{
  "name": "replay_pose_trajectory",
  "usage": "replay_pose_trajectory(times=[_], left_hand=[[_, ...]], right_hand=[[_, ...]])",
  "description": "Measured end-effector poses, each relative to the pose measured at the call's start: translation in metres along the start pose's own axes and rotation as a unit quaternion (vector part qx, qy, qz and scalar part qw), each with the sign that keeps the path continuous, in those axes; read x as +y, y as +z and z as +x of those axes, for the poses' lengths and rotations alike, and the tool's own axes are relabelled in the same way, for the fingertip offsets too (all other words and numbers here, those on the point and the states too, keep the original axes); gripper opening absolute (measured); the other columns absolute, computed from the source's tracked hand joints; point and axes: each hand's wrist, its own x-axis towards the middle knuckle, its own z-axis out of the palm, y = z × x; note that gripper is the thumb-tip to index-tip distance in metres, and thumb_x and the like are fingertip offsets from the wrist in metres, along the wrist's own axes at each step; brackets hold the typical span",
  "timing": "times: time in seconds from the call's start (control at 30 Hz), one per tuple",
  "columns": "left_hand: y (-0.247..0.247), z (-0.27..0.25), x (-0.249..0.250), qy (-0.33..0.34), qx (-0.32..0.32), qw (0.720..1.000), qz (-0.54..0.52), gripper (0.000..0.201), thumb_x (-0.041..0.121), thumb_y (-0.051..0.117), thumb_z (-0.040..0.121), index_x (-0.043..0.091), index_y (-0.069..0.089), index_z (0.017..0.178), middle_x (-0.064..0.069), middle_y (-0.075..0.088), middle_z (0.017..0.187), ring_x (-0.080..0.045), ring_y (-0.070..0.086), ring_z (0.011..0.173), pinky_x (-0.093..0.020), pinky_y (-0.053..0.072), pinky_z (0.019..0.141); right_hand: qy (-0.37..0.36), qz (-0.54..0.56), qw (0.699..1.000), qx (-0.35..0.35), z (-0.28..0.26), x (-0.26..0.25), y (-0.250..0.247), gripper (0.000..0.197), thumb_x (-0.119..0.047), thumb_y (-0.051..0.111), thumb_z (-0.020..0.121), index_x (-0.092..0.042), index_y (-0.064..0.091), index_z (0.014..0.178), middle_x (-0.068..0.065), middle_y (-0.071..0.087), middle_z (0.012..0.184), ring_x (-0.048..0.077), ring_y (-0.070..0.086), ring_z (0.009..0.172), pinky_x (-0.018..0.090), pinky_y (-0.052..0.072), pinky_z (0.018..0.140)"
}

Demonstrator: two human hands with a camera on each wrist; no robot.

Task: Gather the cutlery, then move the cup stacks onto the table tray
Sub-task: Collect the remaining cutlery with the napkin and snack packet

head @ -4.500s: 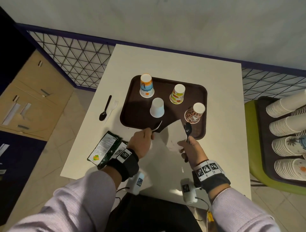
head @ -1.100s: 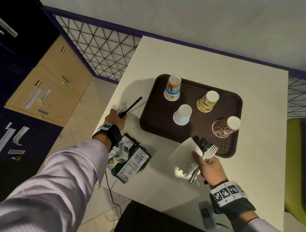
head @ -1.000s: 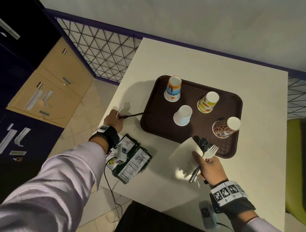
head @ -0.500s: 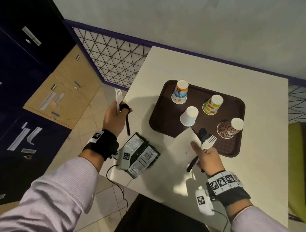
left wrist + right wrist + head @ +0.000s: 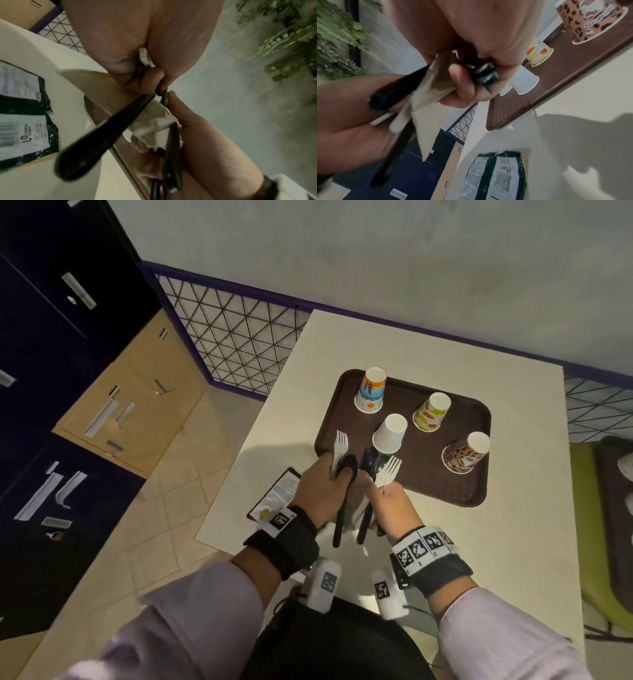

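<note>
From above, the left hand (image 5: 320,491) grasps a white fork (image 5: 339,445) and black spoon (image 5: 343,494); the right hand (image 5: 394,505) clutches its cutlery bundle (image 5: 375,470) (napkin included), beside the tray (image 5: 476,477) on the tabletop (image 5: 513,542). At the wrists, both grips are clenched on handles.

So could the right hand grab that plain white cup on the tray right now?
Probably not yet. The white cup stands just beyond the right hand with nothing between them, but that hand already grips a white fork, black cutlery and a napkin, so its fingers are occupied.
</note>
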Motion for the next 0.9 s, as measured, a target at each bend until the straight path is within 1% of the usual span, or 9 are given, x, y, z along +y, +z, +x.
replay_pose_trajectory(times=[0.13, 0.3, 0.37, 0.47, 0.53, 0.6, 0.67, 0.77, 0.9], left_hand=[[-0.002, -0.01, 0.002, -0.015, -0.008, 1.0, -0.014, 0.023, 0.036, 0.056, 0.094, 0.013, 0.059, 0.095, -0.006, 0.07, 0.095, -0.029, 0.066, 0.095, -0.042, 0.054, 0.089], [-0.005, -0.016, 0.009, -0.017, -0.025, 0.999, -0.024, 0.022, 0.031, 0.053, 0.098, 0.016, 0.05, 0.082, -0.003, 0.055, 0.077, -0.026, 0.055, 0.08, -0.044, 0.049, 0.083], [-0.007, -0.02, 0.011, -0.022, -0.042, 0.998, -0.048, 0.027, 0.04, 0.049, 0.096, 0.017, 0.057, 0.084, -0.006, 0.06, 0.079, -0.03, 0.058, 0.081, -0.054, 0.053, 0.089], [-0.008, -0.026, 0.009, -0.03, -0.045, 0.994, -0.09, 0.035, 0.037, 0.046, 0.101, 0.013, 0.067, 0.114, -0.019, 0.071, 0.109, -0.039, 0.066, 0.105, -0.055, 0.052, 0.1], [-0.01, -0.026, 0.009, -0.023, -0.022, 0.995, -0.092, 0.026, 0.024, 0.043, 0.102, 0.013, 0.067, 0.103, -0.021, 0.068, 0.091, -0.044, 0.062, 0.093, -0.05, 0.052, 0.091], [-0.011, -0.025, 0.007, -0.013, 0.004, 0.997, -0.08, 0.028, 0.02, 0.042, 0.099, 0.019, 0.064, 0.082, -0.004, 0.055, 0.062, -0.033, 0.055, 0.074, -0.042, 0.049, 0.075], [-0.012, -0.026, 0.005, 0.002, 0.015, 0.998, -0.054, 0.031, 0.021, 0.044, 0.098, 0.015, 0.065, 0.076, -0.002, 0.052, 0.057, -0.032, 0.054, 0.068, -0.037, 0.045, 0.067], [-0.017, -0.033, 0.009, 0.051, 0.004, 0.999, 0.005, 0.027, 0.021, 0.048, 0.099, 0.007, 0.07, 0.093, -0.015, 0.066, 0.076, -0.031, 0.06, 0.08, -0.038, 0.046, 0.075], [-0.018, -0.038, 0.011, 0.046, -0.019, 0.999, 0.005, 0.042, 0.03, 0.057, 0.098, 0.023, 0.057, 0.139, -0.001, 0.073, 0.091, -0.016, 0.068, 0.091, -0.037, 0.051, 0.097]], right_hand=[[-0.013, 0.006, 0.999, -0.043, -0.013, 0.005, 0.009, 0.083, -0.067, 0.044, 0.098, 0.007, 0.05, 0.062, 0.026, 0.055, 0.048, 0.025, 0.047, 0.034, 0.026, 0.038, 0.043], [-0.044, 0.063, 0.994, -0.074, -0.026, -0.005, 0.01, 0.027, -0.019, 0.057, 0.104, -0.017, 0.057, 0.077, -0.014, 0.053, 0.045, 0.001, 0.049, 0.036, 0.012, 0.037, 0.041], [-0.053, 0.071, 0.993, -0.083, -0.025, -0.002, 0.009, 0.021, -0.014, 0.06, 0.102, -0.015, 0.061, 0.081, -0.013, 0.058, 0.05, 0.0, 0.051, 0.04, 0.013, 0.038, 0.044], [-0.041, 0.078, 0.995, -0.053, -0.021, 0.007, 0.011, 0.022, -0.02, 0.066, 0.097, -0.01, 0.059, 0.08, -0.003, 0.055, 0.056, 0.009, 0.049, 0.045, 0.024, 0.041, 0.048], [-0.026, 0.077, 0.997, -0.012, -0.019, 0.011, 0.014, 0.026, -0.029, 0.07, 0.09, -0.014, 0.054, 0.075, 0.003, 0.047, 0.059, 0.015, 0.044, 0.048, 0.03, 0.038, 0.051], [-0.01, 0.087, 0.996, 0.013, -0.016, 0.014, 0.016, 0.028, -0.032, 0.072, 0.085, -0.02, 0.051, 0.071, 0.0, 0.045, 0.057, 0.017, 0.042, 0.048, 0.031, 0.036, 0.051], [0.003, 0.091, 0.995, 0.035, -0.015, 0.013, 0.018, 0.027, -0.027, 0.072, 0.087, -0.02, 0.052, 0.071, -0.001, 0.047, 0.056, 0.018, 0.045, 0.05, 0.032, 0.038, 0.052], [-0.008, 0.13, 0.99, 0.055, -0.016, 0.009, 0.02, 0.017, -0.027, 0.073, 0.088, -0.014, 0.064, 0.082, 0.005, 0.065, 0.066, 0.024, 0.059, 0.061, 0.034, 0.047, 0.059], [-0.015, 0.211, 0.977, 0.018, -0.019, 0.004, 0.025, 0.034, -0.036, 0.075, 0.088, -0.013, 0.074, 0.112, 0.029, 0.072, 0.107, 0.054, 0.066, 0.101, 0.072, 0.05, 0.085]])
